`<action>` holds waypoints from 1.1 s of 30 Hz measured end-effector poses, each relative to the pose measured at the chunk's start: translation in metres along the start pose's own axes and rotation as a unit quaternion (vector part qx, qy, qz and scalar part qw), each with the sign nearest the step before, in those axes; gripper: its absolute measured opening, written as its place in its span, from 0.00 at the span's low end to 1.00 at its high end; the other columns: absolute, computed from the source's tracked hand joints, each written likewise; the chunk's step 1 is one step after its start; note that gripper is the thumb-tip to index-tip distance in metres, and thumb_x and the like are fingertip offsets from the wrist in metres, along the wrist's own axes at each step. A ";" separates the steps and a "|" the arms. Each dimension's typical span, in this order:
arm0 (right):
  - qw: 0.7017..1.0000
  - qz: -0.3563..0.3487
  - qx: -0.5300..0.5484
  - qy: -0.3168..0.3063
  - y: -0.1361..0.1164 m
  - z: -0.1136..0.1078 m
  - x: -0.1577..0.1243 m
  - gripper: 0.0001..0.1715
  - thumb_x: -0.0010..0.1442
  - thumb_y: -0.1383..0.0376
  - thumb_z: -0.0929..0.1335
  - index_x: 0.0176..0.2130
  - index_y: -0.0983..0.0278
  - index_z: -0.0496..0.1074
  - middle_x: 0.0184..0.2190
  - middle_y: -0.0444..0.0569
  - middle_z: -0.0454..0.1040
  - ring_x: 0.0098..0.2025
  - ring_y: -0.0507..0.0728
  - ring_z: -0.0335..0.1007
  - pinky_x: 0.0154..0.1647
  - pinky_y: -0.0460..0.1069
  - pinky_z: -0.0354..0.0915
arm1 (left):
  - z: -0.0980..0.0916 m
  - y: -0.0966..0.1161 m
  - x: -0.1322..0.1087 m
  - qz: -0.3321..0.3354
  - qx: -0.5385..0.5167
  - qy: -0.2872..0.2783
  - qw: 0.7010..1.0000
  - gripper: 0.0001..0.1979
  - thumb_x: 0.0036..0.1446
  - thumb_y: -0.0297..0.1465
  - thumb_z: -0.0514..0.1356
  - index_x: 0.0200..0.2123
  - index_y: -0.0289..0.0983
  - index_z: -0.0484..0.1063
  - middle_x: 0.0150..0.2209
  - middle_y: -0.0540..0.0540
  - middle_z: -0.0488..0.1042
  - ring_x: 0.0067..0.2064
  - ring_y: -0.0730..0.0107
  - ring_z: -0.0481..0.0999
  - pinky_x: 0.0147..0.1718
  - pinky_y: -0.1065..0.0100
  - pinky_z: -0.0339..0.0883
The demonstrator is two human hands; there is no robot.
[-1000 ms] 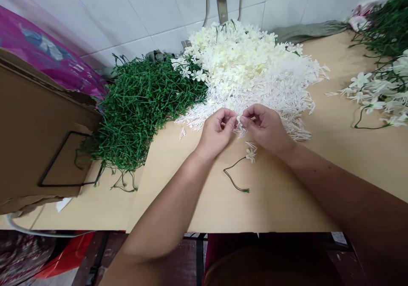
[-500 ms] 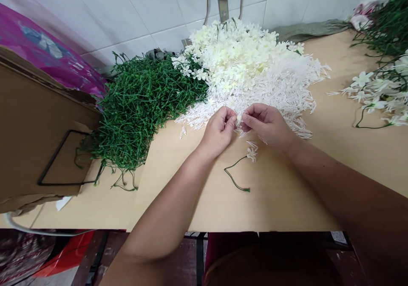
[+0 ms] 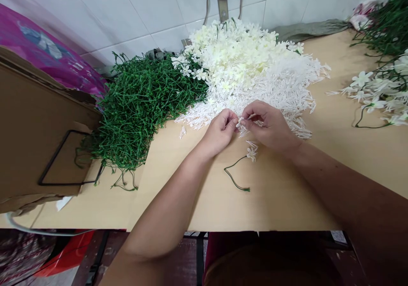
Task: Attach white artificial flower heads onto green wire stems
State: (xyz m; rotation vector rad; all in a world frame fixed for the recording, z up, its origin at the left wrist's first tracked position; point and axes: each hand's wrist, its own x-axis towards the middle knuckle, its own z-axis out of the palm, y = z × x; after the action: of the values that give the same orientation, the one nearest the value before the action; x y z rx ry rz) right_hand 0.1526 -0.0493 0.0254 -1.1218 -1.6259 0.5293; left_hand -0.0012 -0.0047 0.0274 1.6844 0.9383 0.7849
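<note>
Between my fingertips is a small white artificial flower [image 3: 240,122], partly covered by them. My left hand [image 3: 222,128] pinches it from the left, and my right hand [image 3: 266,123] has thumb and forefinger closed at its right side. Just behind both hands spreads a heap of thin white stamen sticks [image 3: 280,92], with a pile of cream-white flower heads [image 3: 236,50] on top and behind. On the table in front of my hands lies one white flower on a bent green stem [image 3: 234,177], a few loose white sticks beside it.
A tangled heap of green plastic stems [image 3: 137,103] lies to the left, beside a cardboard box [image 3: 41,128] and a black wire frame [image 3: 47,162]. Stemmed white flowers [image 3: 379,92] lie at the right. A tiled wall [image 3: 127,14] stands behind the table [image 3: 287,201].
The white flower between my fingertips has turned and shows more of its petals. My right fingers have shifted slightly; the left hand sits a little lower.
</note>
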 end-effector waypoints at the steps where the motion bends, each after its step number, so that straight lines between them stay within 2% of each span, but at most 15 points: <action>1: 1.000 0.013 0.019 -0.001 -0.001 -0.001 0.000 0.04 0.55 0.67 0.68 0.29 0.62 0.68 0.30 0.46 0.70 0.34 0.54 0.67 0.34 0.51 0.68 | 0.000 0.000 0.000 -0.001 -0.002 0.001 1.000 0.08 0.62 0.25 0.55 0.29 0.38 0.63 0.24 0.53 0.67 0.27 0.77 0.67 0.29 0.72 0.60; 5: 0.994 0.061 0.096 0.002 0.000 -0.003 0.002 0.08 0.55 0.62 0.71 0.30 0.62 0.68 0.29 0.45 0.70 0.33 0.53 0.67 0.34 0.50 0.68 | -0.002 0.004 0.001 -0.020 -0.032 0.012 0.999 0.10 0.62 0.23 0.54 0.28 0.37 0.62 0.23 0.53 0.66 0.26 0.77 0.67 0.29 0.72 0.60; 9: 0.980 0.105 0.167 0.017 0.003 -0.003 0.002 0.22 0.49 0.51 0.76 0.35 0.62 0.70 0.33 0.47 0.72 0.36 0.54 0.70 0.37 0.50 0.70 | -0.004 0.010 0.000 -0.036 -0.082 -0.004 0.996 0.10 0.63 0.23 0.53 0.28 0.37 0.62 0.22 0.54 0.67 0.26 0.77 0.67 0.29 0.72 0.61; 12: 0.965 0.138 0.219 -0.038 0.003 -0.002 0.002 0.29 0.44 0.49 0.78 0.39 0.62 0.71 0.34 0.47 0.74 0.36 0.54 0.72 0.40 0.51 0.71 | -0.003 0.012 -0.001 -0.041 -0.108 -0.016 0.993 0.09 0.62 0.23 0.55 0.28 0.37 0.63 0.22 0.53 0.68 0.25 0.77 0.68 0.29 0.72 0.60; 14: 0.953 0.153 0.249 -0.079 0.001 -0.001 0.002 0.29 0.44 0.50 0.79 0.39 0.63 0.71 0.34 0.47 0.75 0.36 0.54 0.73 0.39 0.51 0.72 | -0.002 0.012 -0.002 -0.050 -0.126 -0.013 0.991 0.10 0.62 0.23 0.56 0.27 0.36 0.63 0.21 0.54 0.68 0.24 0.78 0.67 0.28 0.73 0.59; 16: 0.948 0.159 0.263 -0.087 0.000 -0.001 0.002 0.29 0.42 0.51 0.80 0.38 0.63 0.72 0.34 0.47 0.75 0.36 0.54 0.73 0.38 0.50 0.72 | -0.003 0.013 -0.003 -0.059 -0.144 -0.005 0.988 0.09 0.61 0.23 0.56 0.27 0.36 0.64 0.21 0.54 0.68 0.24 0.80 0.67 0.27 0.75 0.59; 26: 0.959 0.164 0.231 -0.027 0.002 0.002 0.003 0.26 0.42 0.49 0.79 0.29 0.64 0.71 0.23 0.41 0.69 0.26 0.49 0.65 0.29 0.47 0.64 | -0.001 0.013 -0.003 -0.077 -0.131 -0.020 0.988 0.08 0.60 0.22 0.56 0.28 0.36 0.63 0.21 0.54 0.69 0.25 0.80 0.68 0.28 0.76 0.60; 30: 0.966 0.167 0.199 0.003 0.003 0.001 0.004 0.27 0.41 0.49 0.79 0.27 0.66 0.71 0.22 0.42 0.69 0.26 0.49 0.63 0.28 0.47 0.60 | -0.001 0.007 -0.002 -0.040 -0.080 -0.007 0.996 0.07 0.58 0.26 0.59 0.29 0.36 0.64 0.21 0.54 0.67 0.26 0.79 0.66 0.28 0.75 0.59; 33: 0.969 0.156 0.189 0.014 0.003 -0.003 0.005 0.26 0.42 0.50 0.79 0.26 0.65 0.70 0.22 0.42 0.69 0.25 0.48 0.62 0.27 0.47 0.60 | -0.008 0.009 -0.005 0.006 -0.007 -0.008 1.000 0.08 0.54 0.26 0.63 0.28 0.36 0.65 0.24 0.55 0.65 0.26 0.80 0.63 0.26 0.75 0.56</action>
State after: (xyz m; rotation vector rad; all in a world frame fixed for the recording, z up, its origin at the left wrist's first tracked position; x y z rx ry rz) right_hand 0.1564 -0.0442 0.0265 -1.0900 -1.2579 0.9791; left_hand -0.0085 -0.0068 0.0380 1.6839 0.9097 0.7832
